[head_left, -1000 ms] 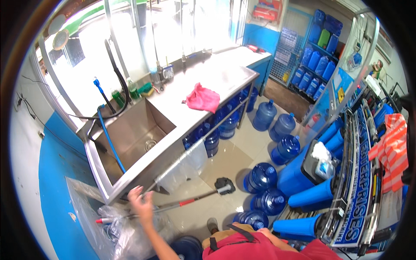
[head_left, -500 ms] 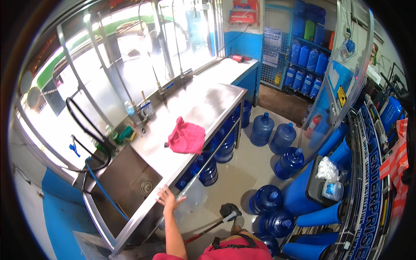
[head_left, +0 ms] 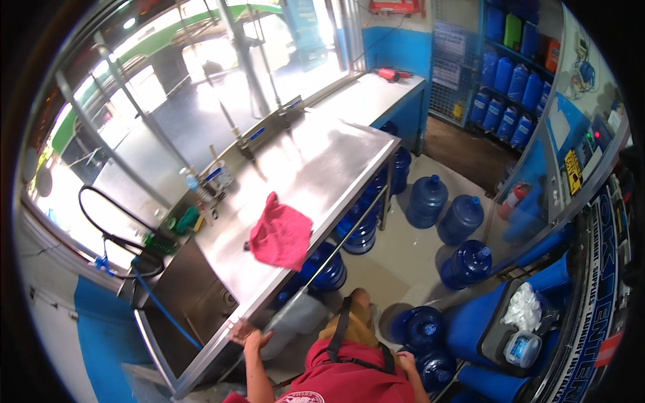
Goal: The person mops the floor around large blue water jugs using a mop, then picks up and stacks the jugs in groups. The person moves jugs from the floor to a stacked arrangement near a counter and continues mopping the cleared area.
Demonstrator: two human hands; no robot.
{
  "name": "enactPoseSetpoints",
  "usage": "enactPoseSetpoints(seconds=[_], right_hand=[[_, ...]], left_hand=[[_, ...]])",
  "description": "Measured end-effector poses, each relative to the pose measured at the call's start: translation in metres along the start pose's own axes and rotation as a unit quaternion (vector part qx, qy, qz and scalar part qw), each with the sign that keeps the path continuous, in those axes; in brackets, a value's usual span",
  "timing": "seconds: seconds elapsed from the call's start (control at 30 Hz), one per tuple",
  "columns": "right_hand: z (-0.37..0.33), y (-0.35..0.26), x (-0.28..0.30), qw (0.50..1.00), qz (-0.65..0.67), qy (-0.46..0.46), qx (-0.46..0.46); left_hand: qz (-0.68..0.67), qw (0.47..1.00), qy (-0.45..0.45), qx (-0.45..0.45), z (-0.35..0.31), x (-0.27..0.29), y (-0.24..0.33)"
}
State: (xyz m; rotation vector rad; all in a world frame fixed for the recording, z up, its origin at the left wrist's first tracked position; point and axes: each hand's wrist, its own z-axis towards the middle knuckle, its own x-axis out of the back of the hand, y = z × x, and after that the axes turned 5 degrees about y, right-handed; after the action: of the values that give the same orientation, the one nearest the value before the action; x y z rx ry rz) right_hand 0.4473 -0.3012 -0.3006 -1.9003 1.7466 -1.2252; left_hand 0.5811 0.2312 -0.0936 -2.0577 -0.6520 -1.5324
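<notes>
My left hand (head_left: 250,334) rests on the front rim of the steel sink (head_left: 222,330), fingers apart and holding nothing visible. Low beside my right hip hangs my right hand (head_left: 406,363), its fingers partly hidden and too unclear to read. A crumpled red cloth (head_left: 282,235) lies on the steel counter (head_left: 329,161), beyond the left hand. Below that hand, a pale translucent container (head_left: 295,322) stands under the counter's front edge. Close to my right hand are large blue water jugs (head_left: 420,327) on the floor.
More jugs (head_left: 428,201) stand to the right of the counter and beneath it. A blue bin (head_left: 476,322) with a white bag and tub on top is at the right. A blue hose (head_left: 164,309) dips into the sink. Bottles and a green sponge (head_left: 188,220) line the window side.
The view has shifted, and more of my red shirt and legs show. My right hand has come into view beside my hip. The left hand stays at the sink rim; the cloth still lies there.
</notes>
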Motion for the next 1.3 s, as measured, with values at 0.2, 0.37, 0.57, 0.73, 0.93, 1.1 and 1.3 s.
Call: enactPoseSetpoints(seconds=[0.2, 0.37, 0.57, 0.73, 0.93, 1.1, 1.3], right_hand=[[0.091, -0.034, -0.006, 0.977, -0.134, -0.086, 0.143], [0.111, -0.073, 0.057, 0.931, -0.096, -0.224, -0.271], [0.236, -0.228, 0.085, 0.985, -0.097, -0.104, -0.095], [0.297, -0.356, 0.079, 0.957, 0.285, -0.012, 0.041], [0.352, -0.41, 0.138, 0.908, 0.418, 0.004, -0.029], [0.481, -0.4, 0.246, 0.908, 0.395, 0.124, -0.056], [0.641, -0.347, 0.335, 0.944, 0.201, 0.207, -0.158]], left_hand=[[0.103, 0.971, -0.051, 0.209, 0.003, 0.037, 0.042], [-0.015, 0.9, -0.435, -0.036, 0.023, 0.195, 0.177], [-0.219, 0.829, -0.206, -0.472, 0.013, 0.258, 0.405], [-0.174, 0.75, -0.182, -0.612, 0.039, 0.295, 0.542], [-0.104, 0.722, -0.222, -0.647, 0.059, 0.288, 0.687], [-0.04, 0.695, -0.325, -0.639, 0.079, 0.21, 0.818], [-0.042, 0.696, -0.289, -0.656, 0.131, 0.064, 1.011]])
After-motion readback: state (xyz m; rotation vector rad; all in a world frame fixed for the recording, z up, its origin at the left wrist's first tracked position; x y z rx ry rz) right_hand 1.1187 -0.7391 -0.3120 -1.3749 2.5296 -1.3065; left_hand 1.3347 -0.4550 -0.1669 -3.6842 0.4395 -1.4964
